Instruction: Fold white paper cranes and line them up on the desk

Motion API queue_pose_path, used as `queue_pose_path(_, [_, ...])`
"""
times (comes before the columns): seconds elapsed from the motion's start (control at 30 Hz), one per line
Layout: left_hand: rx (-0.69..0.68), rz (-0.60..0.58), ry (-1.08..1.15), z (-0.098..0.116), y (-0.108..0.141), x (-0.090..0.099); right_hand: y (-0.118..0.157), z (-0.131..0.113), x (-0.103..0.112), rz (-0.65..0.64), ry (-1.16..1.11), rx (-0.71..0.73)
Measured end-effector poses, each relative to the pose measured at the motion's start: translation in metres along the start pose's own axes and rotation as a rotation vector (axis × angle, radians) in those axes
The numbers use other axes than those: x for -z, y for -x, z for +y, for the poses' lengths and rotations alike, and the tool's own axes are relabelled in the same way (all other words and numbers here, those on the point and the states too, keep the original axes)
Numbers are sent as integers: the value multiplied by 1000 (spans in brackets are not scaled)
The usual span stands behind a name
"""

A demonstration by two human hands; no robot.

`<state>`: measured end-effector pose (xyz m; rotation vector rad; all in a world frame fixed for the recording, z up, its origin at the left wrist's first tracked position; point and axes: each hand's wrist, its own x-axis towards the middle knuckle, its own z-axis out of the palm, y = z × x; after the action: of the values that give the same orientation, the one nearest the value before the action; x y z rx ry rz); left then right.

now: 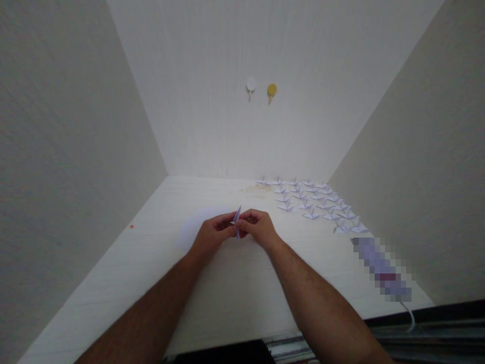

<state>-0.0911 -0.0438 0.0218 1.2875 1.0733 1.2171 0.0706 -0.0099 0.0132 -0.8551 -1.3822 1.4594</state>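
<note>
Between my two hands, above the middle of the white table, a small folded white paper piece point(238, 215) stands upright on its edge. My left hand point(216, 233) pinches it from the left with thumb and fingers. From the right, my right hand point(258, 227) has its thumb and curled fingers closed on the same piece. The fingertips hide its middle part. Several folded white paper cranes point(311, 215) stand in rows at the back right of the table.
A white hook point(250, 85) and a yellow hook point(272, 90) are on the back wall. A blurred-out long object point(381, 268) with a white cord lies at the right edge. A small orange spot point(131, 226) is at the table's left edge. Walls enclose three sides.
</note>
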Motion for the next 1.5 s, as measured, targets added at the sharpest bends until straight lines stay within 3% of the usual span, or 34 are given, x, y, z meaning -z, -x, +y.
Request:
queue_pose_path(0.2, [2, 5, 31, 4, 1, -2, 0, -2, 0, -15, -3, -10])
queue_pose_path(0.33, [-14, 84, -67, 1, 1, -2, -1, -2, -2, 72, 37, -4])
queue_pose_path(0.5, [-63, 173, -241, -2, 2, -5, 1, 4, -4, 195, 312, 120])
queue_pose_path(0.73, [-74, 230, -279, 2, 5, -9, 4, 4, -5, 325, 583, 220])
queue_pose_path(1.17, [32, 264, 23, 9, 3, -7, -2, 4, -10, 252, 90, 45])
queue_pose_path(1.5, [21, 309, 63, 9, 2, -7, 2, 0, -10, 254, -32, 43])
